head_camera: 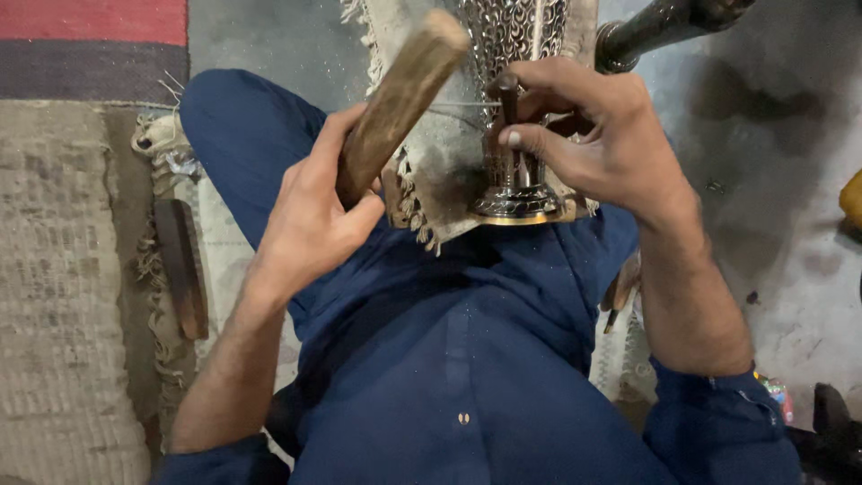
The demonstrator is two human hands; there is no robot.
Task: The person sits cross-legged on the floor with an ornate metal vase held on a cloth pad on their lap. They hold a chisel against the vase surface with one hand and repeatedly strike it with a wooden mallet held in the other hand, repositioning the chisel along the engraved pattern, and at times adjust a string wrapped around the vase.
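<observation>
My left hand (314,211) grips a thick wooden stick (401,97), raised and tilted up to the right. My right hand (597,135) pinches a short dark metal punch (508,94) upright against a shiny engraved metal vessel (516,193), which lies over my lap on a frayed grey cloth (431,171). The vessel's round base faces me; its patterned body (512,31) runs away from me. The stick's upper end hangs just left of the punch's head, apart from it.
I sit on the floor in dark blue clothes. A flat wooden piece (182,268) lies on a woven mat (63,287) at my left. A dark metal bar (655,27) sticks out at the top right. Wooden-handled tools (622,292) lie by my right side on grey concrete floor (790,207).
</observation>
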